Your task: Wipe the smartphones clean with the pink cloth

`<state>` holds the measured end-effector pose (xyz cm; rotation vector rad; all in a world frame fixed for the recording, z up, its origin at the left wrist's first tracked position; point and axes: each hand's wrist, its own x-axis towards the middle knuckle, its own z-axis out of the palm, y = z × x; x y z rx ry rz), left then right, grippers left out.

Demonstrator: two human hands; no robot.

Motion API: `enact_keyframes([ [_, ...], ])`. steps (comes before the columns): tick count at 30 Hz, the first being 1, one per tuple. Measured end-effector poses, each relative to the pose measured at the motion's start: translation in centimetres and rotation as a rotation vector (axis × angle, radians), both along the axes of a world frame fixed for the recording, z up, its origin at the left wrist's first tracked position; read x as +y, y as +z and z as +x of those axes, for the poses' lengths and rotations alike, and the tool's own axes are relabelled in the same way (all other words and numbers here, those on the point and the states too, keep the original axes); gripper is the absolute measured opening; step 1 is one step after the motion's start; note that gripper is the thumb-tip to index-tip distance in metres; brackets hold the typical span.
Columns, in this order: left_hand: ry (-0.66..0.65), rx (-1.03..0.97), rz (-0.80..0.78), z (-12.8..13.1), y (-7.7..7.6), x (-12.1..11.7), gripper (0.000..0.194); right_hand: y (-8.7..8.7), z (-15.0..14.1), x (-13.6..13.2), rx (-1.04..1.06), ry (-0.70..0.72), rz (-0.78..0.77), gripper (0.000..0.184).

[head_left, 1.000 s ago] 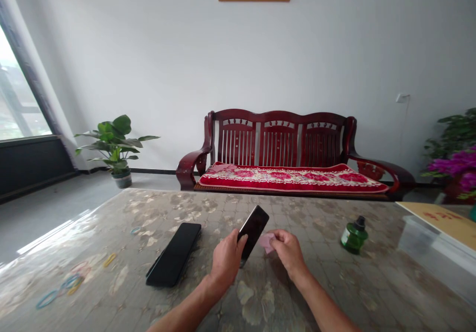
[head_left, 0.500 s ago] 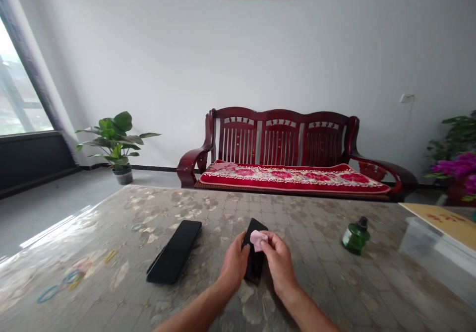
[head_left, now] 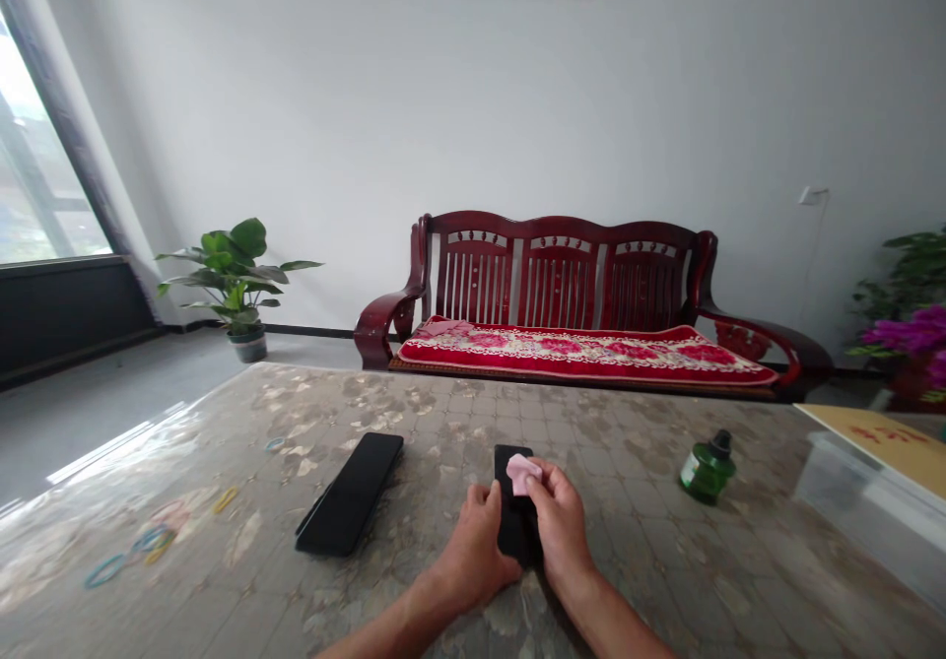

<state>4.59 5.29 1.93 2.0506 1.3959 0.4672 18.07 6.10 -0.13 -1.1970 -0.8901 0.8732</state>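
A black phone-like slab [head_left: 513, 533] lies before me, partly covered by my hands. Along its left edge and near end, my left hand [head_left: 480, 539] grips it with bent fingers and the thumb at the near end. Pinched in my right hand [head_left: 563, 513] is a small folded pink cloth [head_left: 521, 475], held over the slab's far half; whether it touches the surface I cannot tell. A second, larger black slab [head_left: 350, 497] rests to the left, apart from both hands.
On the patterned tablecloth [head_left: 628, 560], a green bottle [head_left: 708, 470] with a black top stands right, near a clear plastic box [head_left: 849, 487]. Several coloured rubber bands [head_left: 152, 541] lie left. Beyond the table are a wooden bench [head_left: 558, 275] and a potted plant [head_left: 243, 280].
My left hand has shifted nearer me along the slab, its thumb now at the near end. The slab has turned slightly. The pink cloth and right hand have moved a little right.
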Motion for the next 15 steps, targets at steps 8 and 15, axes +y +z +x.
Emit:
enact_keyframes([
  [8,-0.106,0.083,0.081,-1.5,0.7,-1.0,0.064,0.0,0.2,0.2,0.149,-0.008,-0.004,0.038],
  [15,-0.141,0.125,0.17,-2.8,0.6,-1.7,0.066,0.5,2.0,1.3,0.071,-0.112,0.019,0.036],
])
